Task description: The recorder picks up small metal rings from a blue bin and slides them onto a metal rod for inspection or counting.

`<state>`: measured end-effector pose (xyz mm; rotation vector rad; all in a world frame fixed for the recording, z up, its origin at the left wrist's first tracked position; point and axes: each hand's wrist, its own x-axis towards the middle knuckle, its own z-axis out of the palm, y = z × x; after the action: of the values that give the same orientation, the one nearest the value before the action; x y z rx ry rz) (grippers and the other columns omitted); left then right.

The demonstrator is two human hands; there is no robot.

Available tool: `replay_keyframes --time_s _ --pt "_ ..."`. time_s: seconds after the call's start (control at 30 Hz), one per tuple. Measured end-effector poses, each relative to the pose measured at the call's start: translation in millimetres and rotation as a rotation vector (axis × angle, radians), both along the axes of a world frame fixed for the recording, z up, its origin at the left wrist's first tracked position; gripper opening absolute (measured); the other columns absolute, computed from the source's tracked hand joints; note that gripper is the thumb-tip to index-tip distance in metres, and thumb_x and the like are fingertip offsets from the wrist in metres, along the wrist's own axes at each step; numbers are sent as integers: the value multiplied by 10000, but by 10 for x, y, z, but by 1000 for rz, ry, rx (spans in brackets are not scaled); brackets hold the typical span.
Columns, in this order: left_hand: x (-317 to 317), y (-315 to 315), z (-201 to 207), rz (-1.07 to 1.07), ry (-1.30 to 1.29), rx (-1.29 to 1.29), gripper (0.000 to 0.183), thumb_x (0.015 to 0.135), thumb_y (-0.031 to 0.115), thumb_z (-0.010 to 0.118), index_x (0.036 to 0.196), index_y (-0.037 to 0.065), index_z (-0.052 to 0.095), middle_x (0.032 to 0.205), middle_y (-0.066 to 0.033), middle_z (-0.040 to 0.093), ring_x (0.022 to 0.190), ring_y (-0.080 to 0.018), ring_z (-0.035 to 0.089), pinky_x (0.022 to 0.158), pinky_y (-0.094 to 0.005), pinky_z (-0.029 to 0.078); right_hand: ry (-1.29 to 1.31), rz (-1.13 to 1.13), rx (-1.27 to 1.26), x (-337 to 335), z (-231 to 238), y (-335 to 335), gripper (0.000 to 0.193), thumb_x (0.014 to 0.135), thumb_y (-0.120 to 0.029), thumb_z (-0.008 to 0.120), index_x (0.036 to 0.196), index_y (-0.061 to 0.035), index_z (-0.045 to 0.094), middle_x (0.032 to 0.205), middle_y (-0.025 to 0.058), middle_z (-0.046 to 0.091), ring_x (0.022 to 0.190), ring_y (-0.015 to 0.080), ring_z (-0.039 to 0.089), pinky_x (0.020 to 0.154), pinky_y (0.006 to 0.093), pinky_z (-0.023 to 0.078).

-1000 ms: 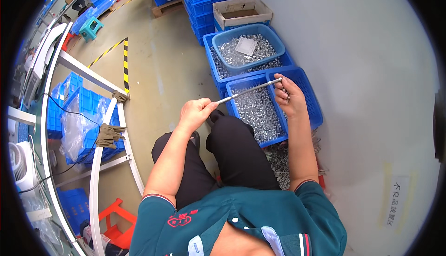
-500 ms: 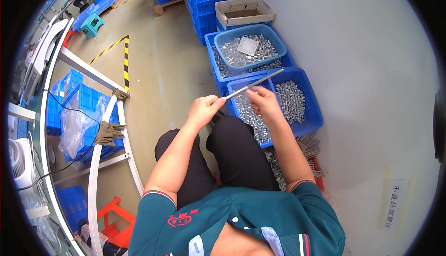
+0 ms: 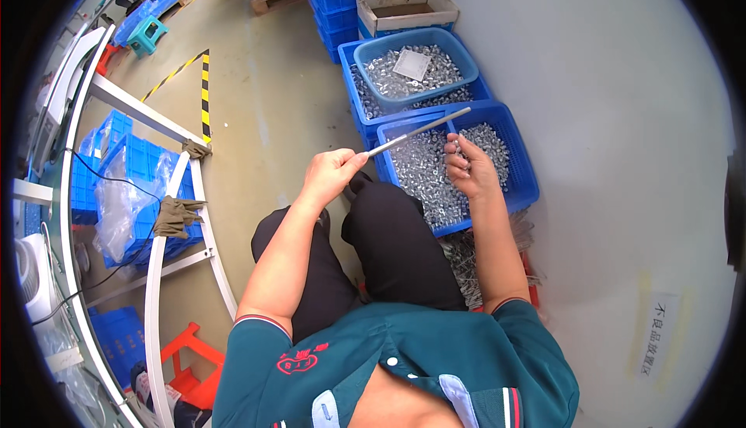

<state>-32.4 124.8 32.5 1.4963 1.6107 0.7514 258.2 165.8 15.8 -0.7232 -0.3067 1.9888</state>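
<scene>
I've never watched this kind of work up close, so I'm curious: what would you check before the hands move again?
1. Rod gripped: ok, the left hand holds it by one end.
2. Rod's far end clear of the right hand: ok, a gap shows between them.
3. A part ready in the right hand: cannot tell; the fingers are curled and the detail is too small.
4. Small metal pieces within reach: ok, both visible compartments of the divided blue bin hold some.
5. Light blue basin free of anything covering its pieces: not ok, a white card lies on them.
</scene>
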Motion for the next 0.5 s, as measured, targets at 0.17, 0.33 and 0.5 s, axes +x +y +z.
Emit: replay_keyframes --time_s 0.17,0.33,0.5 --pt "-58 -96 69 -13 -21 -1 375 851 326 604 633 36 513 531 43 353 532 -52 317 471 -263 275 279 0 -56 30 -8 46 189 927 -220 509 942 -33 529 731 24 480 494 48 379 365 164 258" --pt "-96 -136 142 -67 55 -36 360 835 383 593 694 52 584 534 -10 442 525 -100 409 494 -284 329 386 23 -28 114 30 106 217 932 -257 497 929 -46 544 700 5 480 483 54 380 363 172 257" --pt "-59 -150 150 -88 108 -38 368 825 439 577 757 83 642 554 -52 531 532 -153 504 524 -306 386 397 77 10 83 77 133 202 927 -231 500 950 -40 562 675 6 482 480 65 381 369 181 266"
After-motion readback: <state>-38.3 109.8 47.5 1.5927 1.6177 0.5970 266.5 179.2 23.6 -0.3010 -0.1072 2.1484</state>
